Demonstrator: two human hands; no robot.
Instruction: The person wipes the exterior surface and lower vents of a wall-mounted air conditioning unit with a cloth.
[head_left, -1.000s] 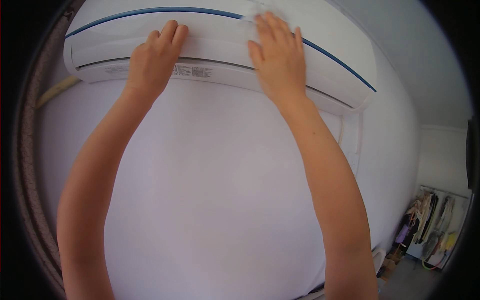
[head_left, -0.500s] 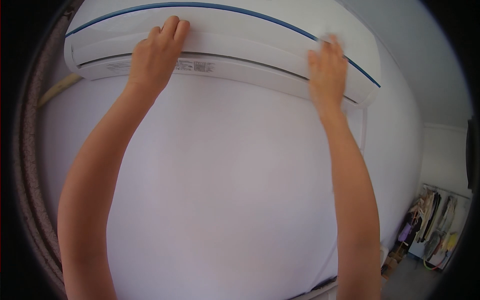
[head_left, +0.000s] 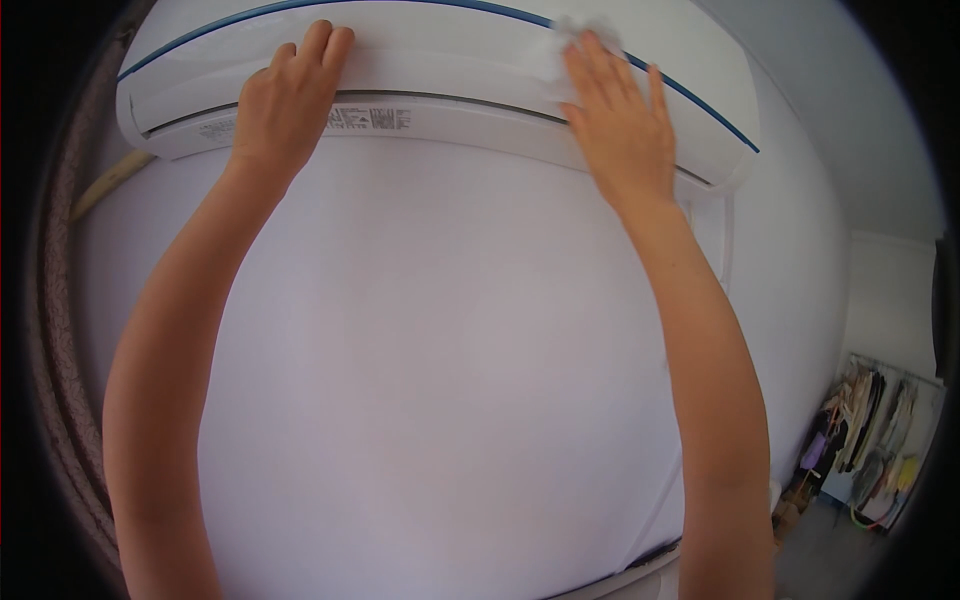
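Air conditioner: spans the top from ten o'clock round past one, mounted on the white wall; both hands reach up to its front.
Change at the right hand: half a second ago it stood nearer the two o'clock end; now it is back toward twelve, though not as far as a second ago.
What that means: as I judge it, this is a back-and-forth pass along the front, with the stretch near one o'clock now under the hand.
White cloth: at the right fingertips, showing past them toward eleven and twelve o'clock, lying across the blue strip; its edges are blurred.
Right fingers: stretched out and slightly spread, laid over the cloth rather than pinching it; the thumb points toward ten.
Left hand: between ten and eleven o'clock, in the same spot on the front as in both earlier views.
Left fingers: bent, close together, knuckles toward twelve; their tips are hidden, so I cannot tell whether they pinch anything.
Printed sticker: near the left hand, toward its four o'clock, below the dark slot.
Hanging clothes: toward four o'clock, well apart from both hands.
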